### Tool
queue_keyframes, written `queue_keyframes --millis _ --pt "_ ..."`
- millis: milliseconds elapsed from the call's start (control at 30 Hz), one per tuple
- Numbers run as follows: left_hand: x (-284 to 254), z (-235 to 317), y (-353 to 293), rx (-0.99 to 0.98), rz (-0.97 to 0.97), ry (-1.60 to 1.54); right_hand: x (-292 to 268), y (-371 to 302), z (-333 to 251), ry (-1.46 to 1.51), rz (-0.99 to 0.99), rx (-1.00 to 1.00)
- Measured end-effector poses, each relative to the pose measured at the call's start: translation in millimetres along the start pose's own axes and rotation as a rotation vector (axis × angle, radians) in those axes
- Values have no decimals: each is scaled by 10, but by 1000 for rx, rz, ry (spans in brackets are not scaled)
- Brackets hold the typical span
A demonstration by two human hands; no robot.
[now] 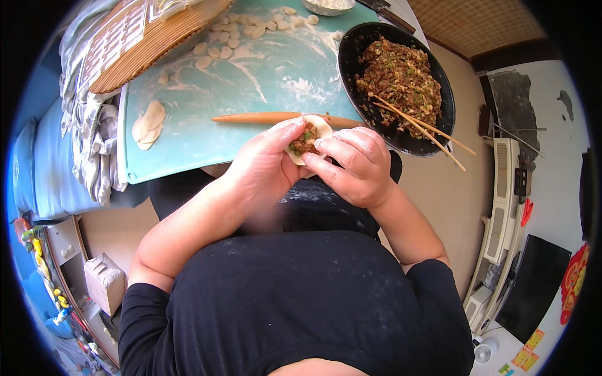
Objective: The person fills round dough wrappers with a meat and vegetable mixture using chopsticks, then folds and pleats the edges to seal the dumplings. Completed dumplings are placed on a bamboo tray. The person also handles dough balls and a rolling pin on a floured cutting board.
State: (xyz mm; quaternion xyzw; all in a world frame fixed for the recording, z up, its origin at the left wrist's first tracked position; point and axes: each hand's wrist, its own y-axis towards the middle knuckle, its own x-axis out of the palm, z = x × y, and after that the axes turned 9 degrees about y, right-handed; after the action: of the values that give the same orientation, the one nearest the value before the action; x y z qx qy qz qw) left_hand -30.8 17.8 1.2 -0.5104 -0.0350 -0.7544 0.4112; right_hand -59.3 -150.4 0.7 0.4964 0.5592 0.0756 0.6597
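Note:
Between my two hands is a dumpling (305, 139), a round dough wrapper still open, with brown and green minced filling in its middle. My left hand (266, 160) cups it from the left, thumb along its upper edge. The fingers of my right hand (357, 160) pinch its right edge. Just beyond my hands a wooden rolling pin (251, 118) lies across the green mat (188, 147); my hands hide part of it. At the right stands a black pan (346, 66) heaped with minced filling (401, 81), and a pair of chopsticks (433, 128) rests in it.
Flattened wrappers (149, 125) overlap at the mat's left. Several small dough pieces (232, 36) lie in flour at the far side, near a metal bowl of flour (328, 6). A woven tray (144, 47) overhangs the far left corner. A knife (392, 15) lies behind the pan.

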Motion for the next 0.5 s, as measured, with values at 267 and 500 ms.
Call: queue_keyframes --millis 267,500 --pt "44 -12 -62 109 17 256 -25 37 -12 13 4 -8" --pt "-17 -11 -90 133 41 461 -25 146 -42 224 50 234"
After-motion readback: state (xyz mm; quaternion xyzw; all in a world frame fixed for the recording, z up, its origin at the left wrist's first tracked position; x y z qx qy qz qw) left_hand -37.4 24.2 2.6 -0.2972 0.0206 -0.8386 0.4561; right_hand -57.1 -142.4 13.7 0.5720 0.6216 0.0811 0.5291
